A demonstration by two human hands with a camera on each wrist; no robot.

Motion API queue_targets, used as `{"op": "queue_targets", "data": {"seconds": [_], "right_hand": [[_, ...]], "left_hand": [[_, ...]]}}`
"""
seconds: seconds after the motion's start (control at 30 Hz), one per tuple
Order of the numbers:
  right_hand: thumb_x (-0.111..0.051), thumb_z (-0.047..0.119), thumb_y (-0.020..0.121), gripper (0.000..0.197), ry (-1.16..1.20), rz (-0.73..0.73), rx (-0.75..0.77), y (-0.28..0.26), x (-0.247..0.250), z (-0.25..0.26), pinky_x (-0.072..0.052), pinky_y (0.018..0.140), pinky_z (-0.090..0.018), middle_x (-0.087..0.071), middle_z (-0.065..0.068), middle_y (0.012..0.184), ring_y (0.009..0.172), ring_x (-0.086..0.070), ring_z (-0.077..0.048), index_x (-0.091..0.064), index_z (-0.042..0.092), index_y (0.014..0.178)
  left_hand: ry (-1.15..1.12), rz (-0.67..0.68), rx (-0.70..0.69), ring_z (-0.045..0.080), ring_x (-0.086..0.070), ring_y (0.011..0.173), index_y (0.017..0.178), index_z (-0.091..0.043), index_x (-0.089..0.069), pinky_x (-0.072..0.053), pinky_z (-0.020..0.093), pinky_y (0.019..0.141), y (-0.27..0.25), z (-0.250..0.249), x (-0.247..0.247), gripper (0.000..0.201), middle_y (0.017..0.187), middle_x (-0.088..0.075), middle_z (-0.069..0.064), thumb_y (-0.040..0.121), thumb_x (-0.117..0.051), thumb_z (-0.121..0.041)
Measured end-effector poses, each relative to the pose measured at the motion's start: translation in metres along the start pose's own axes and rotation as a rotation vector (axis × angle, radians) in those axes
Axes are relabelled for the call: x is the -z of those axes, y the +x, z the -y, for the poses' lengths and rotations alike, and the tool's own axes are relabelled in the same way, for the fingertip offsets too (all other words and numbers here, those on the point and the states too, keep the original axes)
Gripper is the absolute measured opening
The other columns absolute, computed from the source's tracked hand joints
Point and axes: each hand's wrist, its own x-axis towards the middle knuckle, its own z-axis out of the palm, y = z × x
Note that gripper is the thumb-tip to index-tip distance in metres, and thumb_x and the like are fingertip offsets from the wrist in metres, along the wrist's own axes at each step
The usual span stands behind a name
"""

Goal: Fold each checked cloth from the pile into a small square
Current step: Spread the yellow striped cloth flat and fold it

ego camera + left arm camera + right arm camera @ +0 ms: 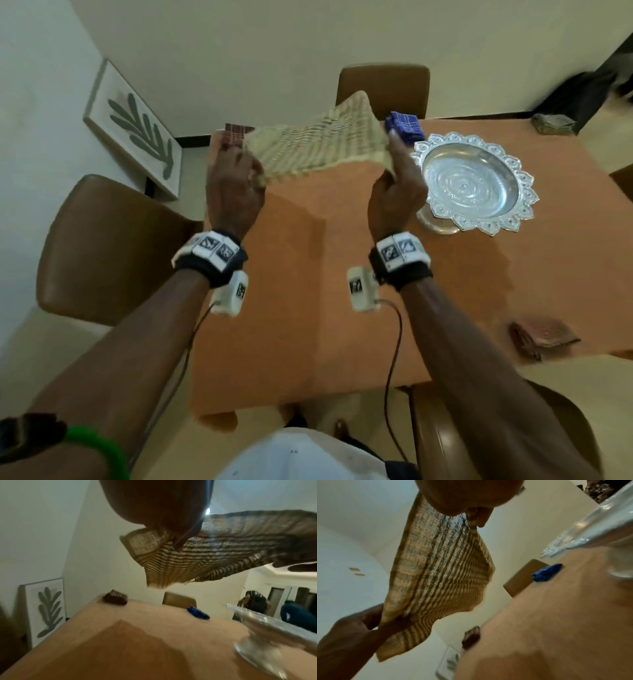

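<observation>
A yellow checked cloth point(315, 144) is stretched in the air above the far half of the orange table point(308, 291). My left hand point(236, 178) pinches its left corner and my right hand point(394, 181) pinches its right edge. From below, the cloth point(214, 553) hangs under the left hand, and it point(440, 574) spans from the right hand down to the left hand point(359, 626). A folded maroon cloth point(234, 132) lies at the far left table corner. A folded blue cloth point(404, 125) lies at the far edge. A folded brown cloth point(541, 337) lies near right.
An ornate silver bowl point(476, 185) stands on the table right of my right hand. Brown chairs stand at the left point(109, 246), far side point(383, 85) and near right. A framed leaf picture point(133, 130) leans on the wall. A cloth pile point(553, 123) sits at the far right corner.
</observation>
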Motion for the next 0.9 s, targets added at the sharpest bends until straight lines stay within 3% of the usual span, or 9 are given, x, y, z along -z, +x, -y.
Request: {"op": "queue_targets", "data": {"seconds": [0.07,0.13,0.23,0.37,0.53,0.63,0.7,0.8,0.9], "right_hand": [[-0.048,-0.002,0.062,0.066,-0.070,0.168,-0.030,-0.047,0.024,-0.028,-0.051,0.080,-0.032,-0.074,-0.002,0.112,0.095,-0.066,-0.025,-0.070,0.018,0.121],[-0.055,-0.003,0.059,0.060,-0.139,0.352,-0.055,-0.086,0.047,-0.053,-0.050,0.073,-0.033,-0.074,-0.005,0.104,0.088,-0.062,-0.030,-0.075,0.019,0.112],[-0.062,0.000,0.070,0.049,-0.294,0.751,-0.199,-0.133,0.082,-0.091,-0.044,0.079,-0.030,-0.068,-0.009,0.106,0.100,-0.058,-0.029,-0.075,0.024,0.110],[-0.062,0.001,0.080,0.038,-0.507,1.037,-0.079,-0.188,0.131,-0.118,-0.048,0.077,-0.037,-0.071,-0.010,0.103,0.098,-0.058,-0.029,-0.076,0.024,0.107],[-0.059,0.002,0.082,0.034,-0.586,1.096,0.064,-0.199,0.153,-0.121,-0.036,0.089,-0.042,-0.072,-0.006,0.111,0.109,-0.055,-0.031,-0.075,0.019,0.105],[-0.060,0.006,0.081,0.015,-0.732,1.121,0.100,-0.196,0.160,-0.114,-0.035,0.088,-0.041,-0.071,-0.010,0.092,0.099,-0.057,-0.029,-0.073,0.013,0.086],[-0.063,0.007,0.078,0.010,-0.736,1.057,0.057,-0.193,0.156,-0.107,-0.038,0.086,-0.040,-0.070,-0.012,0.083,0.090,-0.058,-0.029,-0.072,0.009,0.079],[-0.061,0.002,0.069,0.025,-0.629,0.938,0.016,-0.191,0.134,-0.096,-0.041,0.086,-0.043,-0.073,-0.013,0.084,0.091,-0.061,-0.032,-0.076,0.007,0.089],[-0.057,0.003,0.069,0.032,-0.482,0.943,0.097,-0.195,0.101,-0.081,-0.045,0.085,-0.045,-0.074,-0.013,0.087,0.092,-0.061,-0.033,-0.073,0.005,0.096]], "left_hand": [[0.032,0.162,0.027,0.033,-0.052,0.082,0.084,-0.014,-0.052,-0.045,0.045,0.074,-0.054,-0.003,-0.003,0.012,0.091,-0.056,0.011,0.073,-0.051,-0.010],[0.002,0.342,0.100,0.032,-0.052,0.074,0.079,-0.015,-0.051,-0.038,0.038,0.061,-0.105,-0.006,-0.005,0.011,0.083,-0.053,0.007,0.072,-0.054,-0.007],[0.003,0.564,0.193,0.031,-0.057,0.071,0.078,-0.010,-0.059,-0.032,0.031,0.056,-0.176,-0.017,-0.006,0.009,0.077,-0.058,0.005,0.077,-0.062,-0.002],[0.046,0.667,0.240,0.025,-0.056,0.067,0.076,-0.016,-0.060,-0.031,0.028,0.055,-0.257,-0.037,0.003,0.014,0.076,-0.063,0.002,0.076,-0.066,-0.004],[0.074,0.701,0.235,0.028,-0.055,0.070,0.070,-0.016,-0.053,-0.032,0.030,0.053,-0.294,-0.045,0.022,0.023,0.072,-0.054,0.001,0.062,-0.064,0.003],[0.102,0.769,0.234,0.027,-0.055,0.076,0.071,-0.017,-0.055,-0.031,0.030,0.055,-0.315,-0.047,0.034,0.021,0.079,-0.054,0.001,0.068,-0.066,0.000],[0.104,0.840,0.168,0.027,-0.054,0.079,0.077,-0.015,-0.058,-0.034,0.032,0.055,-0.326,-0.044,0.043,0.021,0.086,-0.055,0.003,0.069,-0.071,-0.001],[0.028,0.867,0.065,0.028,-0.057,0.081,0.088,-0.013,-0.062,-0.044,0.034,0.055,-0.332,-0.035,0.056,0.022,0.096,-0.059,0.005,0.070,-0.074,-0.010],[-0.024,0.771,-0.017,0.026,-0.061,0.078,0.094,-0.014,-0.063,-0.048,0.034,0.058,-0.314,-0.021,0.054,0.018,0.096,-0.064,0.005,0.078,-0.058,-0.019]]}}
